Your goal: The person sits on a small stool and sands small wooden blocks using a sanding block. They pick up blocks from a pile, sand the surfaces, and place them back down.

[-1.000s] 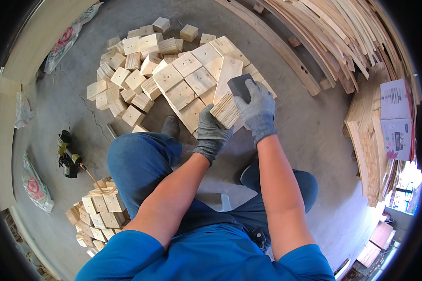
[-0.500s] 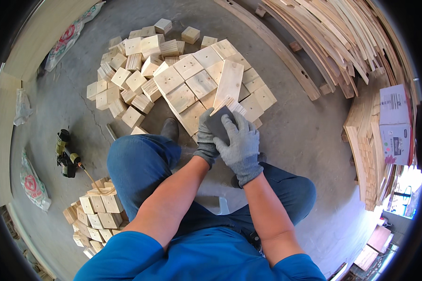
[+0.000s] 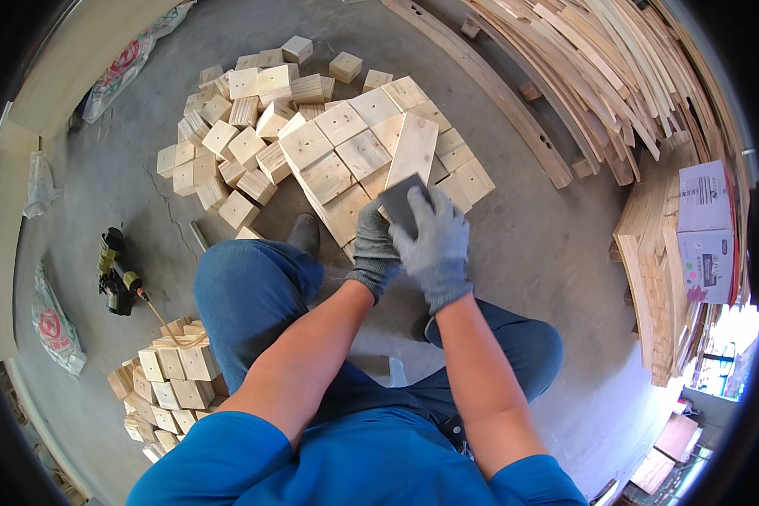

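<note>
Grey pad (image 3: 401,208) in right hand (image 3: 435,239)

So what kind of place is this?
It looks like a woodworking shop, or maybe somewhere wood is stored. There are lots of long boards at the upper right, a heap of small wooden blocks, and a green and black tool with a hose on the left.
</note>
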